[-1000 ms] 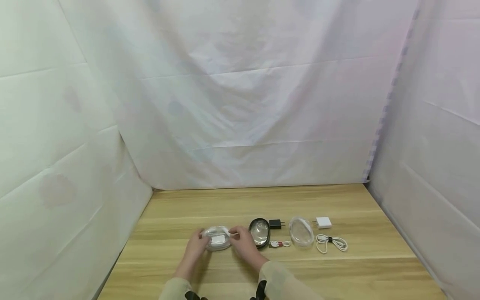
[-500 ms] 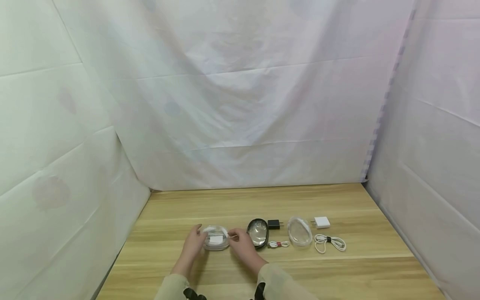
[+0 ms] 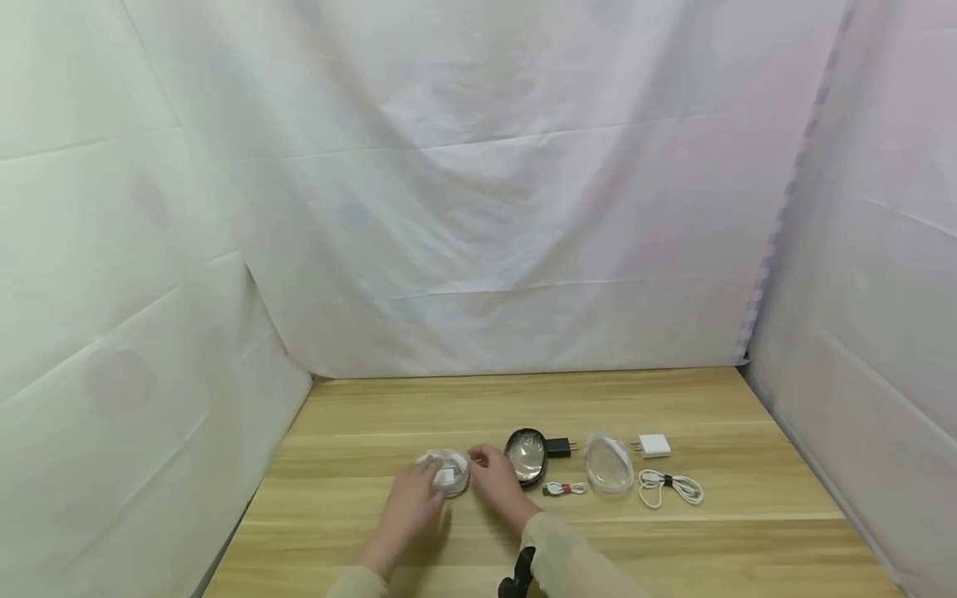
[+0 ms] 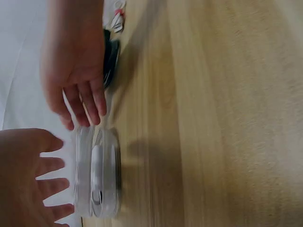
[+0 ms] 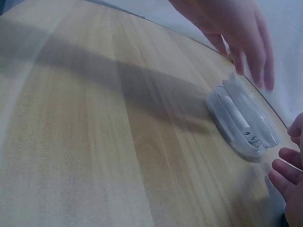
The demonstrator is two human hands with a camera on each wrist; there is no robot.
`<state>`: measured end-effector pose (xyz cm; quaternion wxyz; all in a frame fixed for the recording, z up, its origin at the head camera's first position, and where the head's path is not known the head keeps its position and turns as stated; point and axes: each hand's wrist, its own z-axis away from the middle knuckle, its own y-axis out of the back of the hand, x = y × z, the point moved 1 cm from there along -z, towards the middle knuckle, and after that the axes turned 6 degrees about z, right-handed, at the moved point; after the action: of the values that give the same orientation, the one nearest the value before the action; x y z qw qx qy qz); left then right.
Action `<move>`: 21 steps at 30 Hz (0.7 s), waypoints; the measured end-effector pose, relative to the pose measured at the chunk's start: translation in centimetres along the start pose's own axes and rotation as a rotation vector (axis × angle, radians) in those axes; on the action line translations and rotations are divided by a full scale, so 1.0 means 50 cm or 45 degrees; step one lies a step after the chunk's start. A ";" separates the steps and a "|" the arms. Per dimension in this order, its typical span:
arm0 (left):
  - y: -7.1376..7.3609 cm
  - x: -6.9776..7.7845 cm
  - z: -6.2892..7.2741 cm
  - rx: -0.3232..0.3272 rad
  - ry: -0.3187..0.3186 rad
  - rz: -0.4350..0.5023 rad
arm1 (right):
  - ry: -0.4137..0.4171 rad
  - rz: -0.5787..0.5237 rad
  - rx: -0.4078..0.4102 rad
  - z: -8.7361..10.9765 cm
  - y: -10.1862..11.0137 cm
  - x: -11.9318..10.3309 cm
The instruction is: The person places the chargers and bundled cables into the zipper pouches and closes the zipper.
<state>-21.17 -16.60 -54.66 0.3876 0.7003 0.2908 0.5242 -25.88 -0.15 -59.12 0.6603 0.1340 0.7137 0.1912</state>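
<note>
A clear oval case point(image 3: 458, 480) lies on the table, with a white charger block and a white cable point(image 5: 251, 136) inside. Its transparent lid point(image 5: 251, 113) stands slightly apart from the lower half along the near side. My left hand point(image 3: 414, 497) is over the case's left side with fingers spread, close above the lid in the left wrist view. At the case's right end is my right hand point(image 3: 497, 483); its fingers point(image 4: 87, 101) hang loosely extended, tips right at the lid's edge. Neither hand grips anything.
To the right lie a black-rimmed clear case point(image 3: 527, 457), a black charger point(image 3: 558, 448), a small white cable with a red tie point(image 3: 566, 488), another clear case point(image 3: 609, 465), a white charger point(image 3: 655, 446) and a white cable with a black tie point(image 3: 670, 488). White cloth point(image 3: 478, 208) surrounds the table.
My left hand has moved from the case's left edge to over its lid. My right fingers, earlier pinching at the case's right edge, have loosened. The head view has shifted slightly.
</note>
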 end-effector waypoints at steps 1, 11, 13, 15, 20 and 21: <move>-0.004 0.005 0.004 -0.031 -0.039 -0.065 | 0.005 -0.002 0.003 0.000 0.001 0.000; -0.016 0.017 0.022 -0.157 -0.022 -0.171 | -0.026 -0.028 -0.025 0.009 -0.006 -0.012; -0.018 0.013 0.023 -0.161 -0.004 -0.148 | -0.027 -0.018 -0.028 0.010 -0.009 -0.012; -0.017 0.010 0.024 -0.163 0.013 -0.123 | -0.027 -0.010 -0.028 0.011 -0.013 -0.010; -0.013 -0.002 0.021 -0.147 0.031 -0.075 | -0.025 -0.019 -0.011 0.014 -0.025 -0.011; -0.013 -0.005 0.020 -0.141 0.026 -0.073 | -0.022 -0.024 -0.009 0.015 -0.027 -0.012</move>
<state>-20.29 -16.70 -55.48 0.4376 0.6638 0.2852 0.5352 -25.01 -1.55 -59.26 0.6687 0.1266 0.7086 0.1862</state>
